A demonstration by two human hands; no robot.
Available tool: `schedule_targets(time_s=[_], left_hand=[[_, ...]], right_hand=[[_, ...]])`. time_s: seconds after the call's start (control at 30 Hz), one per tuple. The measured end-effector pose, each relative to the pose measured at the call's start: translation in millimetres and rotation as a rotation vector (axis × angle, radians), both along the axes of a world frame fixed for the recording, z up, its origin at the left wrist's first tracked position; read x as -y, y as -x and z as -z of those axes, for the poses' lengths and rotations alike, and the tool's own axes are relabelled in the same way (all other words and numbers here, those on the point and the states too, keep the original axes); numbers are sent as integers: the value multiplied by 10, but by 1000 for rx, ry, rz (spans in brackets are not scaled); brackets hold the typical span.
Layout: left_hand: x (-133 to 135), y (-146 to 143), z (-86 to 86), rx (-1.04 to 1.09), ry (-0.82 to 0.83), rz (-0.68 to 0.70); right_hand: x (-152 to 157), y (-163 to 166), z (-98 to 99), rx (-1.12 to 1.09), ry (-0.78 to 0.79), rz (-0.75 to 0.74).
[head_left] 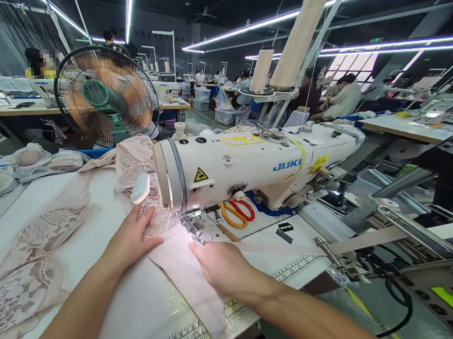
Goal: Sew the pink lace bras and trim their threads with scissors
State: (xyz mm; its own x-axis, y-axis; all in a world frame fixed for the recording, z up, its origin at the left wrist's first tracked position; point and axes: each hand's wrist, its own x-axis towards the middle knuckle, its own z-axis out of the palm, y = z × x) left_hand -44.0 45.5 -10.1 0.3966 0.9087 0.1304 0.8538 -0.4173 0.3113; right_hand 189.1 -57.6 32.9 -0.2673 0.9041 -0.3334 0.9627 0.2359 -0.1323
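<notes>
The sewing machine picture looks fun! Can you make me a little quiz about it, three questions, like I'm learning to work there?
1. Pick one: what colour are the big letters on the side of the sewing machine?
A. Red
B. Blue
C. Green

2. True or false: the left hand touches the pale lace.

3. Fill in the gap: in the picture, the big round fan stands to the ____ of the machine's letters.

Key:
1. B, blue
2. True
3. left
</notes>
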Motion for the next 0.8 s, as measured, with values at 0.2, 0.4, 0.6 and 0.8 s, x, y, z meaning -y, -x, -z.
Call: schedule_targets(time_s=[0.2,0.4,0.6,0.8], left_hand=[[-28,-39,-40,-50,-52,-77],[232,-320,-165,-113,-190,-87],[818,-720,-95,-205,-112,415],[832,-646,-130,-412,-59,483]], right_hand=[[108,-95,1,-28,21,-42],[172,-76,94,-34,15,-44],[260,-164,256,-84,-51,-57],[494,-435,375,-120,-62,-115]])
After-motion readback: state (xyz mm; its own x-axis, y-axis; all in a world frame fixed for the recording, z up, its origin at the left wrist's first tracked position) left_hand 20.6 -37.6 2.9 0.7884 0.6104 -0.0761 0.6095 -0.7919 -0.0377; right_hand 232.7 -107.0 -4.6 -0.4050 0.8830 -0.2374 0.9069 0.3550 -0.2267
